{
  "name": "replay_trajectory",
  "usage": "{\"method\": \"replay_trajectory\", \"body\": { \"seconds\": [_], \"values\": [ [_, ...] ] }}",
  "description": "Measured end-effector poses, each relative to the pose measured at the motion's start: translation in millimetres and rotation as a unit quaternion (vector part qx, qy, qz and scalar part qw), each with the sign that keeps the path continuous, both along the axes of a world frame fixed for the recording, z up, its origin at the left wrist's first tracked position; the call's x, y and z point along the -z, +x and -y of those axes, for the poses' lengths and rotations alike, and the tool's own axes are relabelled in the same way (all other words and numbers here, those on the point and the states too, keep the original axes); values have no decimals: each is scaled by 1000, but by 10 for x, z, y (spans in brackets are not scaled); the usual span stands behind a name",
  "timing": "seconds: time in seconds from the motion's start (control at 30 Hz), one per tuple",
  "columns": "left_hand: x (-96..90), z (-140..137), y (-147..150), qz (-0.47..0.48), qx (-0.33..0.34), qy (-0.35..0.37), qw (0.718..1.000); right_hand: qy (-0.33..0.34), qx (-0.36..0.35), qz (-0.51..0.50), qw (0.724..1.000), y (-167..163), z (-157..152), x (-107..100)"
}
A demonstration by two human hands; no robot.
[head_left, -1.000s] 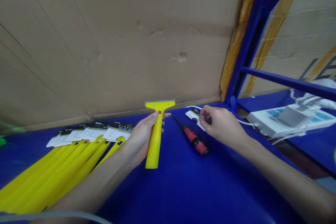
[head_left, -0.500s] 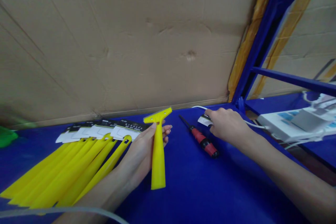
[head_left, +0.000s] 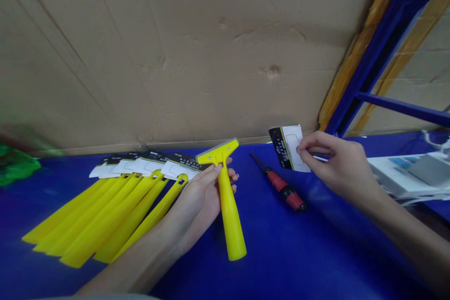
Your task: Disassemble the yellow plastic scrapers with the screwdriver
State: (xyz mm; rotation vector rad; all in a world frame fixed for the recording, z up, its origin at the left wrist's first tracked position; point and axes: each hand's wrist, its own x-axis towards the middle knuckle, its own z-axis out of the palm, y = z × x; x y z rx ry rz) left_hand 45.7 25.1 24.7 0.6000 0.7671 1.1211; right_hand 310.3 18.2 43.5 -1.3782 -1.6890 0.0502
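Observation:
My left hand (head_left: 202,197) is closed around the neck of a yellow scraper (head_left: 230,215), its wide head up and its handle pointing down toward me. Between thumb and fingers, my right hand (head_left: 337,159) pinches the edge of a black and white printed card (head_left: 290,147), raised above the table. A screwdriver (head_left: 284,187) with a red and black handle lies between my hands. Left of my left arm, several yellow handles (head_left: 116,215) lie fanned out, with black and white cards (head_left: 147,164) at their far ends.
A blue table (head_left: 281,253) runs up to a cardboard wall (head_left: 211,56). On the right stand a blue metal frame (head_left: 372,61) and a white power strip (head_left: 393,178) with cables. Something green (head_left: 16,164), perhaps plastic, sits at the far left.
My right hand has lifted the card off the table, and more of the card shows. The scraper in my left hand has tilted slightly. The whole view has shifted a little.

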Motion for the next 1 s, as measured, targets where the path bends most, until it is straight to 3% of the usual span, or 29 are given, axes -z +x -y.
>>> {"method": "replay_trajectory", "body": {
  "seconds": [0.1,0.2,0.47,0.63,0.87,1.0],
  "values": [
    [-30,-5,-7,-10,-13,-13,1000,-60,-94,-193,975,-93,8,19],
    [-82,-18,-27,-28,-29,-21,999,-134,-144,-287,938,-174,10,43],
    [-180,-37,-70,-31,-45,5,998,-222,-197,-292,909,-243,23,126],
    [-121,-20,-40,-31,-41,0,999,-346,-260,-254,865,-274,99,102],
    [-86,4,-28,-27,-35,-4,999,-311,-256,-191,895,-303,162,84],
    [-71,-29,-52,-44,-52,7,998,-186,-218,-119,951,-263,106,127]
  ]
}}
